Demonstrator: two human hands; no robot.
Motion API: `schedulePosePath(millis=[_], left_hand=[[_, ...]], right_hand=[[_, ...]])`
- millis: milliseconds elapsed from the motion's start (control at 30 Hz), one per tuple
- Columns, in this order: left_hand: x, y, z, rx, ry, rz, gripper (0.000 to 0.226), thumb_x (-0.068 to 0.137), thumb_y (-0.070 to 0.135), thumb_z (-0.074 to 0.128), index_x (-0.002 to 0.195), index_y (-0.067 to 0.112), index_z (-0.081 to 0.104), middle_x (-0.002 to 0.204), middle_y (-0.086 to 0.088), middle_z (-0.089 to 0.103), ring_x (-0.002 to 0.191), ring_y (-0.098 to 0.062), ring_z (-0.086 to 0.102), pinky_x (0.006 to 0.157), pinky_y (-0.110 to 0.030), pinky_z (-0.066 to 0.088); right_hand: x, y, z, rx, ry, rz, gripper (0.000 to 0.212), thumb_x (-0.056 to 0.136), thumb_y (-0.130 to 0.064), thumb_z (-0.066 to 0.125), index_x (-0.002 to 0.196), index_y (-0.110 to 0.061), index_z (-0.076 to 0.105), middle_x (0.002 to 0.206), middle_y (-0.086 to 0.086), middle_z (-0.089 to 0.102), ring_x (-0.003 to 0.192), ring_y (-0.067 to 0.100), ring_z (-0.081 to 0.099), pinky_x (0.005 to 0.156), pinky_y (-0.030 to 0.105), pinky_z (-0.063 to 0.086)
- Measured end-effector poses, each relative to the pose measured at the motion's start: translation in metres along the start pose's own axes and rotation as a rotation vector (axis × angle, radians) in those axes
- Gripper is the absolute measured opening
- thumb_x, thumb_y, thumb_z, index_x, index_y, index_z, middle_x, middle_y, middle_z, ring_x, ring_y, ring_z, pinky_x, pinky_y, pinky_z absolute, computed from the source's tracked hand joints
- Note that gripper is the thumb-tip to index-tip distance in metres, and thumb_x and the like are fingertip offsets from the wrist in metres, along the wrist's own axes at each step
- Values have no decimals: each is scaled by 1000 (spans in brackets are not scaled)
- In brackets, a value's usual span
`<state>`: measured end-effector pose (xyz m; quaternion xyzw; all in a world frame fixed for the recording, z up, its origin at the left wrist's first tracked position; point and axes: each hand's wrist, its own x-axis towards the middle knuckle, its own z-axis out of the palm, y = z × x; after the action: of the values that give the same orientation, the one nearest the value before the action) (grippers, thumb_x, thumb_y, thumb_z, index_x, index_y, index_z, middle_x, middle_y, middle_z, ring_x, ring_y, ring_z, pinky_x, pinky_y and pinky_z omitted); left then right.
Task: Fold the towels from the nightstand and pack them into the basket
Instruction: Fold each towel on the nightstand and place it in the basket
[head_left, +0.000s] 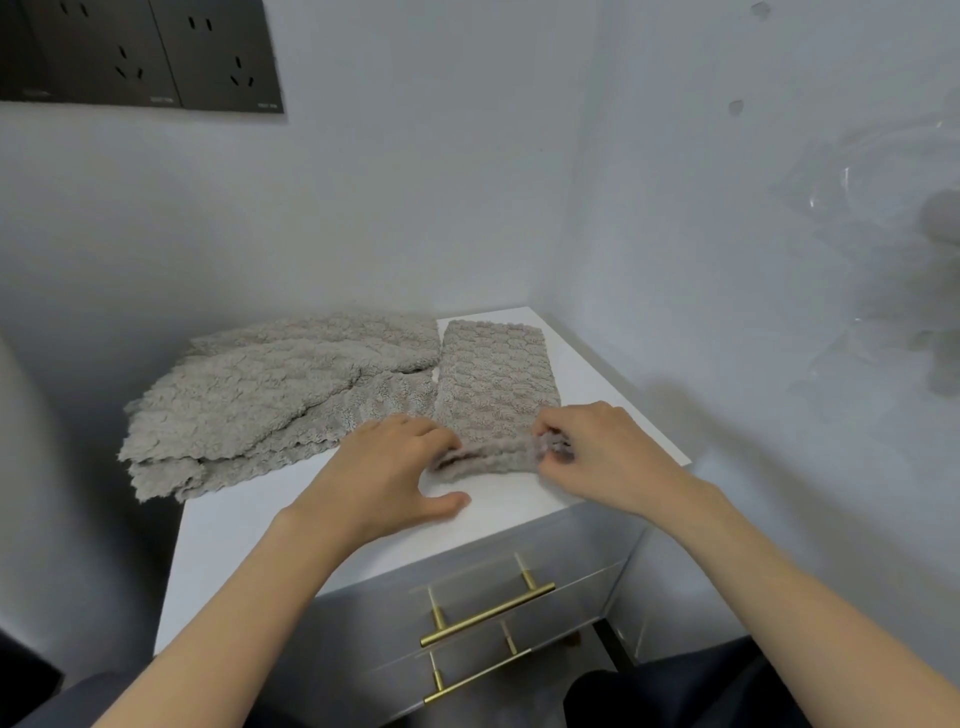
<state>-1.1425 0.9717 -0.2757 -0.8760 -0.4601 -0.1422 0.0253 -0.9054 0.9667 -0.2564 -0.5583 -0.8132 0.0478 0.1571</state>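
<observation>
gripping the near edge of the folded towel (496, 379), both hands work at the front of the white top of the nightstand (322, 519). the left hand (387, 467) has its fingers (441, 441) curled into the near left corner, with the thumb splayed flat on the bare top. the right hand (602, 447) pinches the near right corner, which is lifted a little into a soft roll.

the step looks like the next fold of this narrow strip, taking the near end over toward the far end by the wall. to do it well, i would lift both corners together and level. i would carry them straight away from the body so the long sides stay stacked, lay the near edge flush on the far scalloped edge, then press the crease flat. the pile looks plush and may spring open if merely dropped.

just left of the strip and touching it lies the heap of loose towels (280, 395), overhanging the left side and not yet folded.

as for containers, the drawers (493, 587) under the top are closed and their contents hidden. no basket is in view. at the far right, something clear and crinkled (883, 249) with a grey shape inside is too blurred to name.
</observation>
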Motion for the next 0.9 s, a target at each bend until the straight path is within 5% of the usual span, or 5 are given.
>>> schedulePosePath(millis=[167,367,567,733,900], left_hand=[[7,8,4,84,123,-9,25,95,45,43,106,25,52,97,6,63,95,-20,55,75,-31,34],[23,-7,9,-369,55,-302,45,91,51,52,71,12,63,76,-9,66,76,-25,61,64,-31,44],[31,-13,20,-506,72,-480,63,86,48,62,45,19,24,41,7,20,37,-13,21,47,-27,16],[32,-5,25,-346,98,-626,62,83,56,59,43,17,34,33,8,31,53,-9,43,79,-37,28],[35,-2,27,-318,101,-648,58,82,54,59,43,17,36,39,8,34,63,-16,47,77,-36,24]], right_hand=[[5,10,-6,192,-20,107,14,81,-23,59,94,-27,62,67,-11,55,55,3,43,58,22,33],[9,18,1,296,-85,157,8,89,-22,52,93,-28,51,60,-10,47,55,8,38,56,26,29],[13,28,10,225,-67,237,9,97,-31,50,95,-23,54,73,-13,52,74,13,47,66,30,35],[13,21,11,64,48,277,9,95,-29,56,96,-21,59,81,-9,54,90,18,51,71,32,39],[5,-15,12,-32,291,-76,21,92,-9,55,108,-17,67,104,-5,59,103,17,50,83,25,36]])
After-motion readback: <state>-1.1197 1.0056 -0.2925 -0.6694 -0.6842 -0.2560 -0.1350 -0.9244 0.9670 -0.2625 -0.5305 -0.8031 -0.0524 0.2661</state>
